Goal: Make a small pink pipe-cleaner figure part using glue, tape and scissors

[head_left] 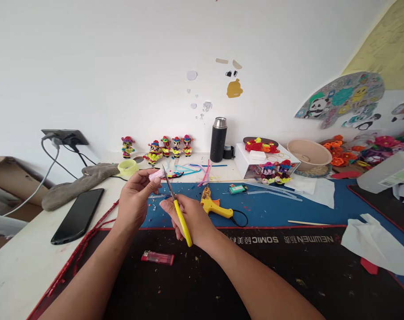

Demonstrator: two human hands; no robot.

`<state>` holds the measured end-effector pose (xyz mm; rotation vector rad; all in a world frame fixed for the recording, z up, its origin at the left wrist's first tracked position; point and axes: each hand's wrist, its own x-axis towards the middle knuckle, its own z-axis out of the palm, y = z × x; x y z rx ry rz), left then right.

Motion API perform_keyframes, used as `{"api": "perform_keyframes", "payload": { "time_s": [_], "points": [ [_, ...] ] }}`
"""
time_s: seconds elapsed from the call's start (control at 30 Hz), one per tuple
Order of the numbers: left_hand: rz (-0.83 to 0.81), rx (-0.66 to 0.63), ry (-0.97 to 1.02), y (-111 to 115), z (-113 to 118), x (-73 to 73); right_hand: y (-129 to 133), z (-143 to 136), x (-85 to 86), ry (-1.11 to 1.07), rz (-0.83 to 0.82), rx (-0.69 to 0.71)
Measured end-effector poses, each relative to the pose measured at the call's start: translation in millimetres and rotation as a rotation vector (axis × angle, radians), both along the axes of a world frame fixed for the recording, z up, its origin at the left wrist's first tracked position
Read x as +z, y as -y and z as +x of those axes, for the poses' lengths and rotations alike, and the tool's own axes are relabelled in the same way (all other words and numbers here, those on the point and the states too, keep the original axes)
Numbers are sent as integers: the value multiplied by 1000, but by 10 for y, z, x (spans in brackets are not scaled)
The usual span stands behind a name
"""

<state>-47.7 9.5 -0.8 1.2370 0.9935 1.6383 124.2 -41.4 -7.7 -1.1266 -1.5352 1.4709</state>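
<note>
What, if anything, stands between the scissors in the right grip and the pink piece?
Nothing visible. The scissors in the right grip reach right up to the pink piece; whether the blades touch it is unclear.

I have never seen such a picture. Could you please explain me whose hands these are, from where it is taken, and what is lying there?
No machine here: these are a person's own bare hands, seen from a camera worn on the head, looking forward and down. The left hand holds a small pale pink piece; the right hand holds yellow-handled scissors, blades close to the piece. On the black mat lies a red lighter. Beyond is a yellow glue gun; at left, a dark phone.
</note>
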Motion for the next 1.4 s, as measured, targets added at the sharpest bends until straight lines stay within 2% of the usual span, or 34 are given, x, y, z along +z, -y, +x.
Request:
{"api": "perform_keyframes", "payload": {
  "time_s": [0.27,0.43,0.63,1.4],
  "points": [
    [-19,0,68,-11,9,3,-5,12,32,29,8,-4],
    [-53,-12,140,-21,-3,3,-12,-1,-10,13,0,-7],
    [-51,-8,128,-18,5,-1,-34,-18,-61,23,0,-23],
    [-69,-15,165,-21,-16,17,-49,-13,-60,70,23,-21]
  ]
}}
